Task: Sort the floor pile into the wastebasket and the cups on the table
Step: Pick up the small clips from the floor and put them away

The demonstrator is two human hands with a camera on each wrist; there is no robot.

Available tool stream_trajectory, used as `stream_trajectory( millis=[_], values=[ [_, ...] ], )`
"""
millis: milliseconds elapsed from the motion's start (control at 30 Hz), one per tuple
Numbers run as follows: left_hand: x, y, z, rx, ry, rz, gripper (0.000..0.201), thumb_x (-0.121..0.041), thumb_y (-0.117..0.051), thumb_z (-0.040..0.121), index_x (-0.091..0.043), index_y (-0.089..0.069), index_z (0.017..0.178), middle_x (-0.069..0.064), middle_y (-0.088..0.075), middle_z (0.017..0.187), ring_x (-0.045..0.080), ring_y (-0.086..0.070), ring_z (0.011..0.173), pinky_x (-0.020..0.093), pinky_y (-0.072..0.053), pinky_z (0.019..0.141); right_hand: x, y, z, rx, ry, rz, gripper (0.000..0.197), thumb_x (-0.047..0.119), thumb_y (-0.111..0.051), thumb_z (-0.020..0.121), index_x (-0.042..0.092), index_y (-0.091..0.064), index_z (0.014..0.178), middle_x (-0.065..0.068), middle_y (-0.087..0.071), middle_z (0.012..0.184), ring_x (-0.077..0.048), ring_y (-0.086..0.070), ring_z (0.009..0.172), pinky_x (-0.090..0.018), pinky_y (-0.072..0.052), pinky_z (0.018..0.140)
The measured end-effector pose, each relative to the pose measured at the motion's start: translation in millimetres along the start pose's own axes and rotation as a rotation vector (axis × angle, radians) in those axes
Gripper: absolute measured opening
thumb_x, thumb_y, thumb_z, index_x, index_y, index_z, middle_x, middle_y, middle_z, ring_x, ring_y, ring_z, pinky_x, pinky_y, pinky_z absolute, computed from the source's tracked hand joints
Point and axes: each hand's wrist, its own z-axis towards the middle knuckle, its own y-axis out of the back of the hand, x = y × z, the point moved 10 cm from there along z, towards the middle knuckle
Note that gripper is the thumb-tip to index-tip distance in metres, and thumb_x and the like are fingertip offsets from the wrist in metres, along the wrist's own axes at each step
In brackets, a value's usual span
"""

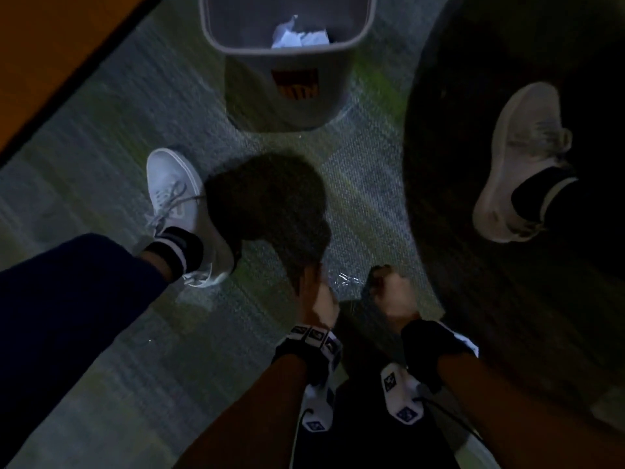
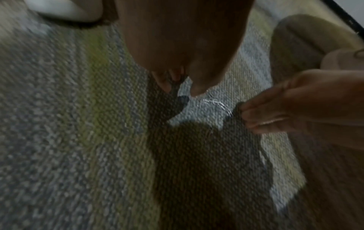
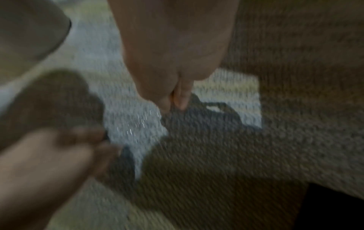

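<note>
Two hands stretch a clear film (image 1: pixel 345 280) just above the carpet (image 1: pixel 101 204), with the bin (image 1: pixel 287 62) standing ahead of them. The left hand (image 1: pixel 319 296) pinches the film's left edge between thumb and fingertips; in the left wrist view the film (image 2: pixel 214 104) shows only as thin bright creases running from that thumb to the right hand (image 2: pixel 295 102). The right hand (image 1: pixel 392 292), fingers curled, grips the opposite edge, and the right wrist view catches the film (image 3: pixel 138 124) as faint glints between its fingers (image 3: pixel 182 98) and the left hand (image 3: pixel 49 155). All three views are dim and blurred, so the film's full outline cannot be traced.

The bin sits upright on the carpet, well apart from the hands, its rim open, with crumpled white paper (image 1: pixel 299 37) inside. Bare carpet lies between the hands and the bin's base. A white shoe (image 1: pixel 179 204) stands left of that gap; a second white shoe (image 1: pixel 521 157) rests on a dark round area (image 1: pixel 507 265) whose curved edge passes just right of the right hand. An orange strip (image 1: pixel 50 45) with a dark border edges the carpet at far left.
</note>
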Motion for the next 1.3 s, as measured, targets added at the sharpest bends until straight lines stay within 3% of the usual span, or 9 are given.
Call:
stream_trajectory(
  millis=[100,233,367,467,633,700,800,1067,1300],
  values=[
    [-16,-8,-5,-0.016,-0.042,-0.078,0.036,-0.008,-0.048,0.096,-0.007,-0.049,0.133,0.013,-0.045,0.138,0.030,-0.045,0.126,0.035,-0.038,0.103,8,-16,-3,-0.039,0.045,0.034,0.021,-0.002,-0.060,0.085,-0.004,-0.068,0.104,-0.029,-0.063,0.106,-0.045,-0.061,0.095,-0.044,-0.045,0.079],
    [-31,-21,-7,0.112,-0.163,-0.115,0.032,-0.017,-0.049,0.095,-0.011,-0.059,0.125,0.015,-0.056,0.127,0.032,-0.054,0.111,0.037,-0.044,0.096,19,-32,-2,-0.009,0.121,0.100,0.020,0.006,-0.052,0.092,0.000,-0.069,0.100,-0.019,-0.064,0.103,-0.037,-0.060,0.094,-0.020,-0.040,0.073],
    [-8,-14,3,0.078,-0.166,-0.132,0.032,-0.016,-0.054,0.093,-0.012,-0.058,0.125,0.011,-0.055,0.123,0.028,-0.053,0.111,0.022,-0.039,0.088,2,-24,6,0.014,0.155,0.040,0.016,0.005,-0.063,0.083,0.008,-0.069,0.097,-0.015,-0.064,0.102,-0.037,-0.063,0.090,-0.040,-0.049,0.076],
    [-3,-15,-1,0.032,-0.319,-0.063,0.050,-0.033,-0.068,0.081,-0.015,-0.054,0.125,0.011,-0.050,0.117,0.029,-0.049,0.107,0.035,-0.042,0.093,-5,-22,3,0.065,0.187,-0.102,0.026,0.016,-0.069,0.082,0.009,-0.061,0.106,-0.012,-0.056,0.105,-0.034,-0.057,0.094,-0.039,-0.046,0.074],
    [-8,-26,-2,0.014,-0.275,0.182,0.078,-0.051,-0.088,0.043,-0.012,-0.045,0.096,0.011,-0.048,0.097,0.035,-0.052,0.085,0.048,-0.048,0.066,-2,-36,1,0.037,0.264,-0.269,0.042,0.016,-0.074,0.075,0.006,-0.055,0.111,-0.015,-0.053,0.106,-0.038,-0.052,0.096,-0.048,-0.051,0.069],
    [-10,-23,-1,-0.045,-0.315,0.191,0.076,-0.063,-0.081,0.049,-0.013,-0.045,0.093,0.010,-0.048,0.095,0.033,-0.052,0.083,0.045,-0.048,0.065,-4,-36,6,0.031,0.250,-0.262,0.038,0.014,-0.072,0.077,0.005,-0.054,0.109,-0.016,-0.054,0.105,-0.038,-0.053,0.095,-0.050,-0.050,0.070],
    [-10,-7,-1,-0.164,-0.371,0.097,0.075,-0.083,-0.029,0.073,-0.013,-0.048,0.092,0.009,-0.049,0.093,0.030,-0.049,0.084,0.037,-0.043,0.068,-5,-39,9,0.064,0.267,-0.266,0.047,0.018,-0.078,0.073,0.006,-0.053,0.112,-0.015,-0.053,0.109,-0.036,-0.053,0.098,-0.045,-0.048,0.077],
    [-22,11,26,-0.184,-0.401,0.059,0.048,-0.057,-0.045,0.086,-0.009,-0.053,0.090,0.012,-0.053,0.087,0.034,-0.055,0.080,0.043,-0.049,0.065,5,-26,25,0.130,0.201,-0.134,0.031,0.035,-0.068,0.087,0.014,-0.044,0.092,-0.008,-0.047,0.094,-0.031,-0.053,0.085,-0.040,-0.041,0.067],
    [-18,5,17,-0.096,-0.441,-0.024,0.022,-0.022,-0.063,0.082,-0.008,-0.054,0.097,0.013,-0.053,0.096,0.032,-0.055,0.087,0.044,-0.051,0.072,9,-52,-2,0.130,0.336,-0.439,0.066,0.052,-0.080,0.065,0.012,-0.052,0.109,-0.008,-0.053,0.108,-0.028,-0.048,0.101,-0.038,-0.043,0.082]
  ],
)
